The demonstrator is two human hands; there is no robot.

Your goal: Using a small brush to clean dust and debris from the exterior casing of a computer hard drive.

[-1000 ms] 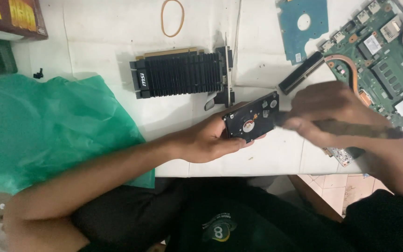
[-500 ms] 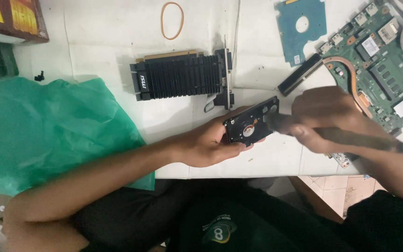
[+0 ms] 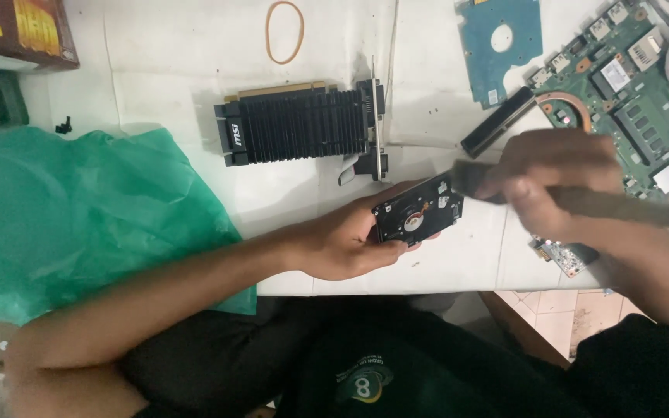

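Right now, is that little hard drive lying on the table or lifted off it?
Lifted. The left hand grips the hard drive by its edge, tilted above the white table, while the right hand holds a blurred tool beside it.

I see bare tabletop under my hands, graphics card blocking ahead, green bag crowding left, motherboard right

Small black hard drive (underside up) tilted above table edge.
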